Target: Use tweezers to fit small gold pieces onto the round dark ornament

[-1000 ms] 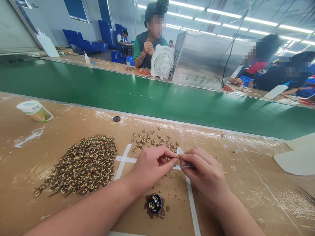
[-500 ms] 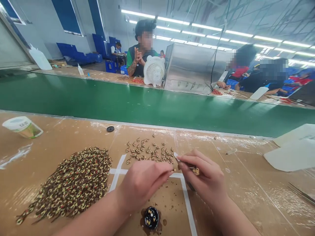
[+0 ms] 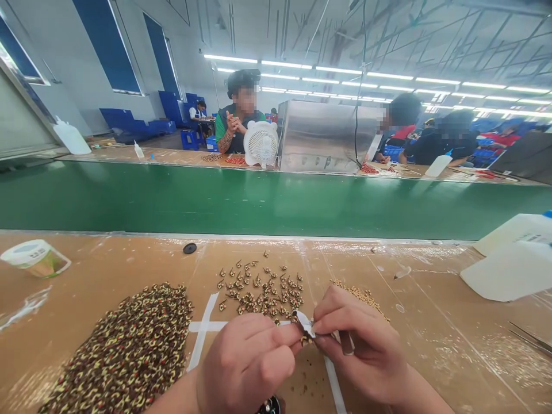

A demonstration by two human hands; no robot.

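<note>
My left hand (image 3: 252, 365) is closed, its fingertips pinching a small brown-and-yellow piece (image 3: 306, 340). My right hand (image 3: 360, 345) meets it there, gripping a white scrap (image 3: 304, 322) that looks like paper or cloth against the piece. A metal-ended tool (image 3: 347, 343) also shows between the right fingers; its kind is unclear. Beyond the hands lie several loose small pieces (image 3: 259, 283) of the same look. A large heap of brown-and-yellow pieces (image 3: 125, 351) spreads to the left. Gold beads (image 3: 363, 296) lie behind my right hand. A small black dish (image 3: 271, 406) is mostly hidden below my left hand.
White tape strips (image 3: 200, 339) mark the brown tabletop. A clear cup (image 3: 37, 257), a black disc (image 3: 190, 248), tweezers (image 3: 531, 339) and white bottles (image 3: 511, 270) lie around. Behind runs a green belt (image 3: 259, 204), with co-workers and a white fan (image 3: 261, 144) across it.
The view has tilted up. My left hand has turned, showing its back. The white scrap now touches the pinched piece, and more gold beads show behind my right hand.
</note>
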